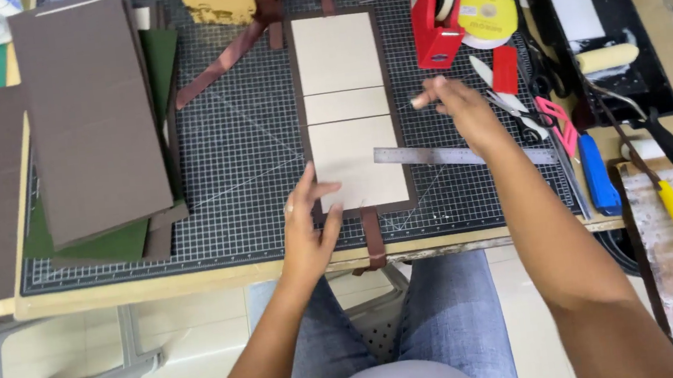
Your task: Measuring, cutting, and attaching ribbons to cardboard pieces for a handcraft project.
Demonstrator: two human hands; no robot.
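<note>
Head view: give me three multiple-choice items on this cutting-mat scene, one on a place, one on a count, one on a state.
1. Where does the metal ruler lie?
A. across the lowest board's right edge
B. in the black tray
C. on the floor

2. How many pale boards sit on the brown sheet?
A. one
B. three
C. five

3. What is the left hand doing?
A. gripping scissors
B. hanging off the table
C. pressing flat on the lowest board

Answers: 1 A, the ruler crosses that edge; 2 B, three panels stacked in a column; 3 C, its fingers spread on the board.
</note>
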